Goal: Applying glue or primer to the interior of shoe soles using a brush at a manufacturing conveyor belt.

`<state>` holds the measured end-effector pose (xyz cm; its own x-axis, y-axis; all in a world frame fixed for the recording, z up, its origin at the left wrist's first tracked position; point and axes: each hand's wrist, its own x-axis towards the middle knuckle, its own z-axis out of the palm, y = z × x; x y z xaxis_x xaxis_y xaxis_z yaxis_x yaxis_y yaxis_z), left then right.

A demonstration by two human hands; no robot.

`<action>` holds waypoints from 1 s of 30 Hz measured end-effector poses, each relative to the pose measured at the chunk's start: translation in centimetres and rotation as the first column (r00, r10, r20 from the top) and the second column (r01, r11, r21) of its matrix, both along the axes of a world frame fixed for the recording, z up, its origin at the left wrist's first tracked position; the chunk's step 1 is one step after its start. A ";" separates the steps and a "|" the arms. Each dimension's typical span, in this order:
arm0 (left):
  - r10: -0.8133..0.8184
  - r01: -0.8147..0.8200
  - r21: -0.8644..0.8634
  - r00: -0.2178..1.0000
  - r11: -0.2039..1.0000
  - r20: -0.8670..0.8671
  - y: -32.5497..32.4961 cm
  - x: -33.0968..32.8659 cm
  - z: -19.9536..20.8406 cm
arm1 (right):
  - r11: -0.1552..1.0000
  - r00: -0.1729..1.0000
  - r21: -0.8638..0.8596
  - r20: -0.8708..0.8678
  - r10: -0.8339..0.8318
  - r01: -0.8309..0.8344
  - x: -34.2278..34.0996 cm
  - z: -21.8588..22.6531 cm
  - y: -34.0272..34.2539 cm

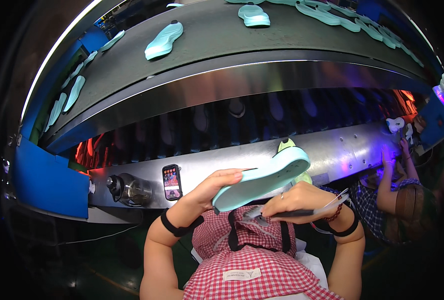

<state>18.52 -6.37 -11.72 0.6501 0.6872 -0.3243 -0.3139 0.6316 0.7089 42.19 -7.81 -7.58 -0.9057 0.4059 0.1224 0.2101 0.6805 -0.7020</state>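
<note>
"One view, from the head. Surface?"

"Steel bench (327,150), bare metal, shiny, running left to right. On its left part: one clear bottle (134,190) with a dark lid, one phone (172,182), screen lit."

"Beyond?"

"One steel rail (222,80), then one dark belt (207,35), far side, bearing mint soles singly and, at far right, in a crowded row. Between rail and bench, a dark recess (182,125); red glow at both ends."

"Room?"

"Blue panel (52,175), left; dark floor; violet light on the right, where a co-worker (397,195) in plaid sits."

"Item in hand?"

"One mint sole (262,182), tilted, raised at the bench's near edge. Left hand (214,185): fingers clamped on its left end. Right hand (298,200): fingers together on a dark-handled tool (302,213), just beside the sole. Yellow-green piece (285,145) behind it, partly hidden."
</note>
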 end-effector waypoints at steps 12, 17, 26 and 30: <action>-0.031 0.028 -0.038 0.996 0.999 -0.087 -0.8 -1.0 -1.1 | 0.987 0.999 0.153 -0.015 -0.040 0.041 0.8 -0.8 0.4; 0.010 -0.013 -0.059 0.998 0.998 -0.058 -1.1 -1.9 -1.8 | 0.988 0.995 0.115 -0.005 -0.100 0.100 1.3 -0.2 0.9; 0.172 -0.141 -0.168 0.966 0.976 0.193 -1.9 -0.6 -3.3 | 0.898 0.930 -0.381 -0.195 -0.310 0.220 -1.0 -2.8 -1.2; 0.218 -0.180 -0.172 0.947 0.969 0.235 -2.1 -0.1 -4.8 | 0.795 0.805 -0.479 -0.258 -0.534 0.374 -2.0 -6.5 -0.2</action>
